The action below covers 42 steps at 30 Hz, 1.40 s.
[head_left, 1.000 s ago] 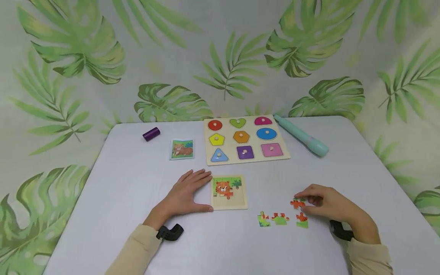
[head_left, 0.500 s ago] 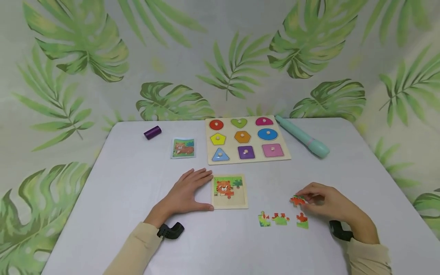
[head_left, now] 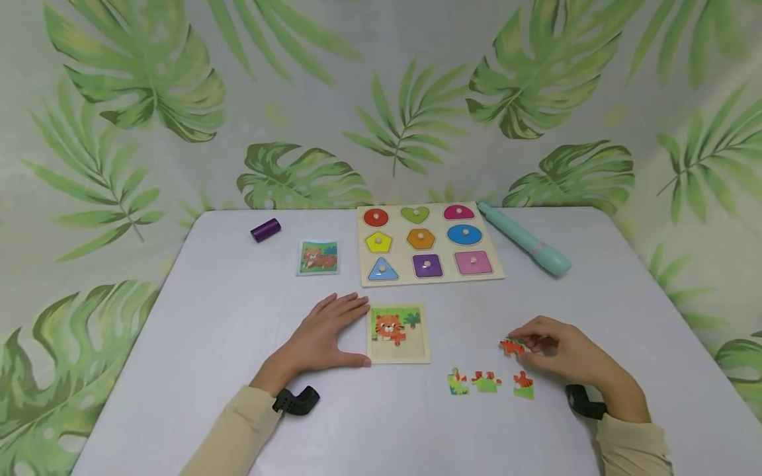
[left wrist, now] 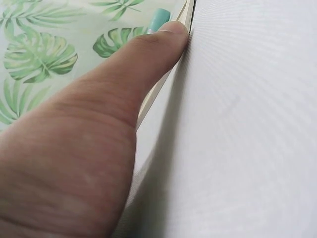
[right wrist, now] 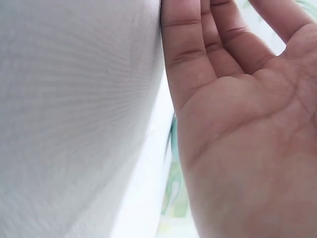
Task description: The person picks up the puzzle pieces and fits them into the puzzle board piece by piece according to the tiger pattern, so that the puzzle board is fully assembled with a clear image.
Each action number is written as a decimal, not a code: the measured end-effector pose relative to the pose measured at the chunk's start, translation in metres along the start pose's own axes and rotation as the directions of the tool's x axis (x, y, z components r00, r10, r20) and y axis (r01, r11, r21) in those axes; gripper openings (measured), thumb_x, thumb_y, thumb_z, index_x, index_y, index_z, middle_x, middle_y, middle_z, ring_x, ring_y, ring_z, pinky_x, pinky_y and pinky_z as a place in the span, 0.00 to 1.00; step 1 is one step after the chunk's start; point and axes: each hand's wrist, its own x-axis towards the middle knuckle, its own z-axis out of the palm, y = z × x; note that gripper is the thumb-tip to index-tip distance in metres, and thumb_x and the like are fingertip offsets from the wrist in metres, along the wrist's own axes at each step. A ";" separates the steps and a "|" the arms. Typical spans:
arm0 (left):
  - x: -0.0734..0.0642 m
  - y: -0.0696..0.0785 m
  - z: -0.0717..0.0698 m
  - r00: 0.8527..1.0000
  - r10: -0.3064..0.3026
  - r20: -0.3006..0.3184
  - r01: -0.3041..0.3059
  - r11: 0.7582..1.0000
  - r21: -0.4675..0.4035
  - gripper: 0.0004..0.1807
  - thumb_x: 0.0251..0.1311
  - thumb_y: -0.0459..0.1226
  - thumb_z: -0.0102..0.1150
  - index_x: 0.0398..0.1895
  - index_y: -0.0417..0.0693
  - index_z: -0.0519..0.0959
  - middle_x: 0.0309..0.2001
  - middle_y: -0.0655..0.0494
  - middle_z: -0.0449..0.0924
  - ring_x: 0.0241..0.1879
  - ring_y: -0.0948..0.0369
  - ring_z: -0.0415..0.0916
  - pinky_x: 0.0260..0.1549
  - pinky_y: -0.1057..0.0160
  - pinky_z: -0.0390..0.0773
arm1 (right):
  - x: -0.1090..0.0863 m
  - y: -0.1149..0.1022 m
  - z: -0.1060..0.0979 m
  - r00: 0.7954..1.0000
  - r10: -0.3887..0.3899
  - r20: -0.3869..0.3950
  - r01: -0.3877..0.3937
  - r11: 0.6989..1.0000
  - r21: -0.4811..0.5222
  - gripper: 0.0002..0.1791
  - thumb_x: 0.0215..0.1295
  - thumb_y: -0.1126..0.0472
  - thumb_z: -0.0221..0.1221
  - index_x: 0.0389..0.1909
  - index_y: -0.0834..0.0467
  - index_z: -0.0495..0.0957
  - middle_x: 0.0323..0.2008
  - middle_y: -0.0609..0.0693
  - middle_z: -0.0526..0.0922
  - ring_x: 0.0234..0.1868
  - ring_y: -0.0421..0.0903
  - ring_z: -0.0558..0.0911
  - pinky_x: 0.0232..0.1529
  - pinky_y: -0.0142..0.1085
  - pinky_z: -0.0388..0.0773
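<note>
In the head view, my left hand (head_left: 324,336) lies beside a square wooden puzzle tray (head_left: 426,347), fingers extended and thumb spread, with fingertips and thumb touching its left edge. A partly assembled tiger picture (head_left: 389,325) fills the tray's upper left. To the right, my right hand (head_left: 562,347) pinches an orange striped jigsaw piece (head_left: 512,347) between thumb and fingers. Three loose jigsaw pieces (head_left: 487,381) lie on the table below it. The left wrist view has my thumb against the tray's edge; in the right wrist view the palm shows and the piece is hidden.
Behind the tray lies a wooden shape board (head_left: 430,243) with knobbed pieces. A mint-green tube-shaped object (head_left: 524,239) is at its right. A small tiger picture card (head_left: 318,257) and a purple cylinder (head_left: 265,230) sit at the back left of the white table (head_left: 381,430).
My right hand has drawn the pinched jigsaw piece slightly left, away from the loose piece below it. The left hand stays against the tray.
</note>
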 end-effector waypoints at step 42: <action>0.002 0.002 -0.002 1.000 0.002 0.008 -0.002 1.000 0.001 0.56 0.51 0.69 0.69 0.79 0.52 0.64 0.80 0.58 0.60 0.81 0.56 0.50 0.82 0.49 0.42 | 0.037 -0.036 -0.005 0.965 -0.258 0.047 0.257 0.966 0.035 0.19 0.60 0.64 0.73 0.52 0.49 0.86 0.45 0.39 0.84 0.39 0.40 0.81 0.38 0.34 0.84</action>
